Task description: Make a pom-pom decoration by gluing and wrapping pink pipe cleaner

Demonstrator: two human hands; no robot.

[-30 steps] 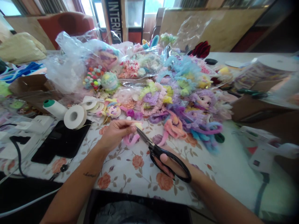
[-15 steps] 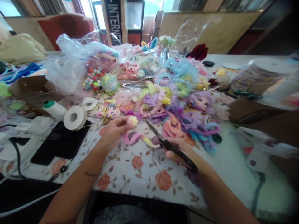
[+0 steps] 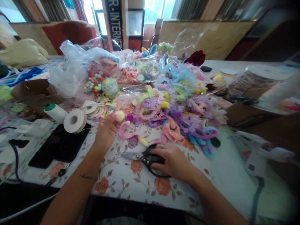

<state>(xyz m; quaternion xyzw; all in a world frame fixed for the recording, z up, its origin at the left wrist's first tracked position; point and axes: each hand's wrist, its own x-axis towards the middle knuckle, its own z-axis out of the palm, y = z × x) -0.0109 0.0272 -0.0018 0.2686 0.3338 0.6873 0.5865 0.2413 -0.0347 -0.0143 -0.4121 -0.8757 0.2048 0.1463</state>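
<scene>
My left hand (image 3: pixel 106 131) pinches a small fluffy yellow pompom (image 3: pixel 120 116) at its fingertips, just in front of the craft pile. A pink fuzzy pipe-cleaner loop (image 3: pixel 126 130) with a yellow tail lies on the cloth beside that hand. My right hand (image 3: pixel 172 161) lies palm down over the handles of black scissors (image 3: pixel 142 157), fingers curled on them. The scissors rest flat on the floral tablecloth (image 3: pixel 131 184), blades nearly closed and pointing left.
A heap of pastel pipe-cleaner flowers and doll heads (image 3: pixel 180 103) fills the table's middle. A white tape roll (image 3: pixel 75 120), a thread spool (image 3: pixel 55 111) and a black tablet (image 3: pixel 59 145) lie left. Plastic bags (image 3: pixel 70 68) stand behind. A white glue gun (image 3: pixel 257 153) sits right.
My right hand has brought the scissors down from the pipe cleaner and laid them flat on the cloth. My left hand has lifted the pompom further back, toward the pile.
</scene>
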